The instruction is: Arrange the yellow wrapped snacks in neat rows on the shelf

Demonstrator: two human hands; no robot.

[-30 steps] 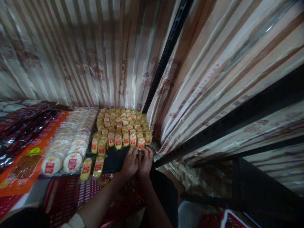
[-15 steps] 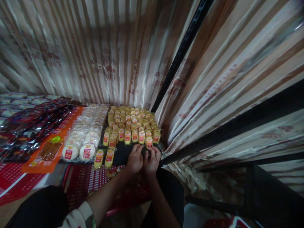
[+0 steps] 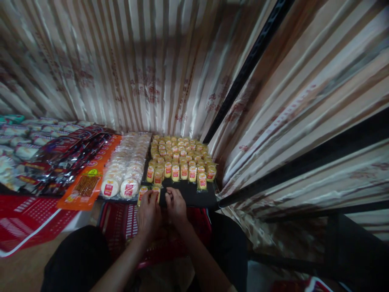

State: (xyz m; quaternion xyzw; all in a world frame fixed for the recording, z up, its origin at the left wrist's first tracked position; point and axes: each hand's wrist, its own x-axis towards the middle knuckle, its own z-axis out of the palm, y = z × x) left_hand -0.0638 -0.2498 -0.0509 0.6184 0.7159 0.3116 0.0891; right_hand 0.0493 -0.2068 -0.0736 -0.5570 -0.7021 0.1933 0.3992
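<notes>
My left hand (image 3: 148, 214) is at the front edge of the black shelf (image 3: 191, 196), its fingers closed over a small yellow packaged cake (image 3: 156, 189). Just left of it stands another packaged cake (image 3: 142, 191) with a red label, partly covered by the fingers. To the right, my right hand (image 3: 176, 207) hovers over the shelf's front edge. Its fingers are loosely curled with a gap between thumb and forefinger, and I see nothing in them. Behind both hands are rows of the same yellow cakes (image 3: 184, 170), with one pack (image 3: 201, 181) standing forward at the right.
White round packaged cakes (image 3: 129, 188), an orange snack bag (image 3: 83, 186) and dark packets (image 3: 73, 152) line the shelf leftward. Below my hands is a red basket (image 3: 105, 221), between my knees. A black post (image 3: 240, 87) and striped curtain (image 3: 146, 73) border the back and right.
Both hands have left the forward yellow pack at the right and moved left. My left hand has reached the two front cakes. The view has shifted slightly left.
</notes>
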